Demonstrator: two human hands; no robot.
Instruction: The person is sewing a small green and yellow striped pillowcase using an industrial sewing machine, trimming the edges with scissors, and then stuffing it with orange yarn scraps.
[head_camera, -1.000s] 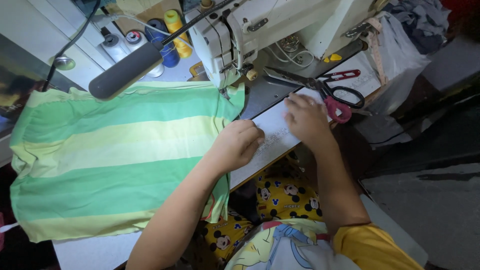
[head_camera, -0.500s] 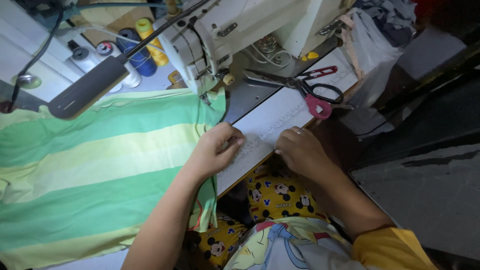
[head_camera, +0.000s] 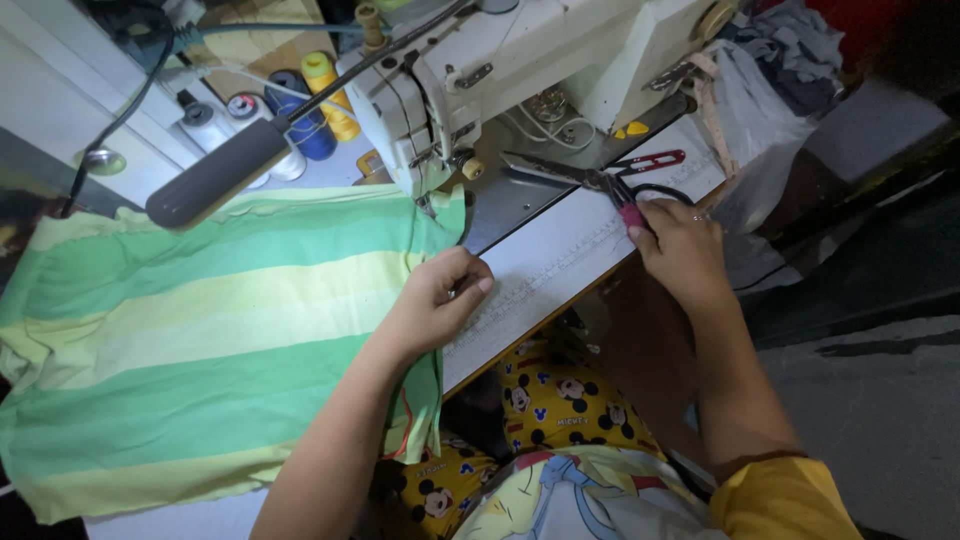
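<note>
A white tabletop (head_camera: 560, 255) carries everything here. Spread across its left part lies a large green and pale yellow striped cloth (head_camera: 200, 330), its right edge drooping over the front rim of the tabletop. Behind it stands a white sewing machine (head_camera: 520, 60), with the cloth's upper right corner lying just under the needle end. Beside the machine, at the back left, sit thread spools (head_camera: 315, 110) in blue, yellow and white, and a grey lamp arm (head_camera: 215, 185) reaches over the cloth. The left hand (head_camera: 440, 300) rests on the right edge of the cloth, fingers curled loosely inward, pinning the fabric rather than clutching it. Well apart, to the right, the right hand (head_camera: 680, 245) closes over the pink-and-black handles of large scissors (head_camera: 565, 172), whose blades lie flat, pointing left toward the machine. Small red thread snips (head_camera: 655, 160) lie just behind them.
</note>
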